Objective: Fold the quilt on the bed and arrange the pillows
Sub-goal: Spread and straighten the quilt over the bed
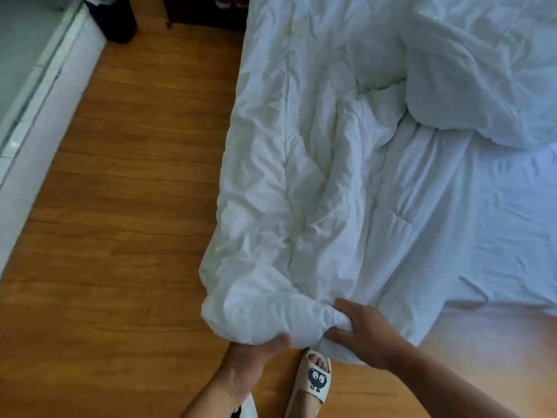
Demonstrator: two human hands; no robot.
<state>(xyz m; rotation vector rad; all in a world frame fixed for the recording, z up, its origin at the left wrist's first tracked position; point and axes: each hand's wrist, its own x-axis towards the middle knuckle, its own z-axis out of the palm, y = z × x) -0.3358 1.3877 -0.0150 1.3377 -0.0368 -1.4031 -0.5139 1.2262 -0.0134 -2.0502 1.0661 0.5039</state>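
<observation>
A crumpled white quilt lies along the left side of the bed, and its near end hangs over the bed's corner above the floor. My left hand grips the underside of that bunched near end. My right hand pinches the same end from the right, thumb and fingers closed on the fabric. A bulky white fold or pillow sits at the upper right of the bed; I cannot tell which. The white bedsheet shows bare at the right.
Wooden floor runs along the bed's left side. A pale raised ledge lines the far left. A dark bin and dark furniture stand at the top. My slippered foot is just below the quilt's end.
</observation>
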